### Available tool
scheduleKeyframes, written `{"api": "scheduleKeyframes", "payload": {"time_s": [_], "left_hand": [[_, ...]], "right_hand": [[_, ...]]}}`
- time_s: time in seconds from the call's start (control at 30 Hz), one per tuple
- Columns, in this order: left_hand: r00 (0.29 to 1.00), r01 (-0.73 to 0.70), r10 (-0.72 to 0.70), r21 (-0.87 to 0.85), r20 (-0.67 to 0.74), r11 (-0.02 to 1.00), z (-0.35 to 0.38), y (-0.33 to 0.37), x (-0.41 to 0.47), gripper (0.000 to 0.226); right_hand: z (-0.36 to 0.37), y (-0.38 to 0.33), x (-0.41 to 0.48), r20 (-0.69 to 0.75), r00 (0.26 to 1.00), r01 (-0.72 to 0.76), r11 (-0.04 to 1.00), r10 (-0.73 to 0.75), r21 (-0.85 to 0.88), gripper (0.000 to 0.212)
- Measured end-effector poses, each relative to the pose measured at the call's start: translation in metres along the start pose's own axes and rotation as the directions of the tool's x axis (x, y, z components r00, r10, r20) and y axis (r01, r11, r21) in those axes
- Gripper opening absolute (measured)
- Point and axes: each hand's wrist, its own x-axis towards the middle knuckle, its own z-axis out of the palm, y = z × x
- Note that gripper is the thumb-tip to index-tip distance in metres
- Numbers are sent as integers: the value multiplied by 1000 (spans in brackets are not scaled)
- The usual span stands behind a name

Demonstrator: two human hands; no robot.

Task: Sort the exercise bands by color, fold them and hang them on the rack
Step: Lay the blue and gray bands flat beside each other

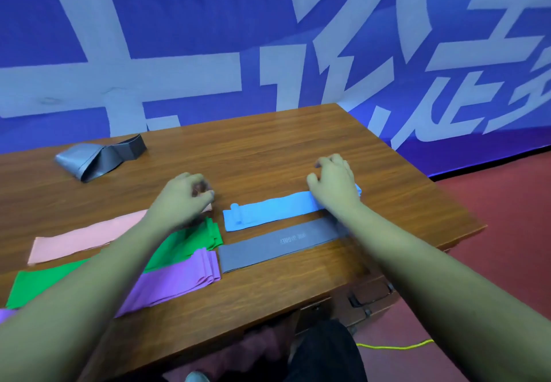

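Observation:
Several flat exercise bands lie on a wooden table (268, 149). On the left are a pink band (86, 240), a green band (185, 241) and a purple band (176, 280). On the right lie a blue band (268, 210) and a grey band (277, 246) below it. My left hand (182, 199) hovers with curled fingers over the right end of the pink band; whether it pinches that end is unclear. My right hand (334, 186) rests over the right end of the blue band, fingers bent down to the table. No rack is in view.
A folded dark grey band bundle (95, 157) sits at the table's far left. A blue banner with large white characters (268, 53) stands behind the table. Red floor (492, 232) lies to the right, with a yellow cord (396, 346) on it.

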Motion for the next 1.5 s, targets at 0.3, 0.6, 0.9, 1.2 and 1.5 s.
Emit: {"api": "scheduleKeyframes", "payload": {"time_s": [0.3, 0.6, 0.9, 1.2, 1.5], "left_hand": [[942, 301, -285, 72, -177, 951, -74, -115, 2, 9], [821, 483, -467, -36, -328, 875, -101, -217, 30, 56], [843, 391, -441, -212, -308, 896, -100, -266, 56, 36], [679, 278, -708, -824, -194, 493, -108, -247, 39, 30], [693, 592, -715, -638, 92, 492, -104, -213, 24, 66]], "right_hand": [[73, -164, 22, 277, 928, 193, 957, -249, 215, 34], [158, -297, 65, 364, 864, 245, 923, -347, 296, 41], [236, -349, 103, 330, 815, 388, 871, -476, 300, 39], [197, -330, 98, 200, 907, 265, 872, -370, 413, 3], [120, -292, 87, 226, 920, 199, 878, -321, 435, 15]]}}
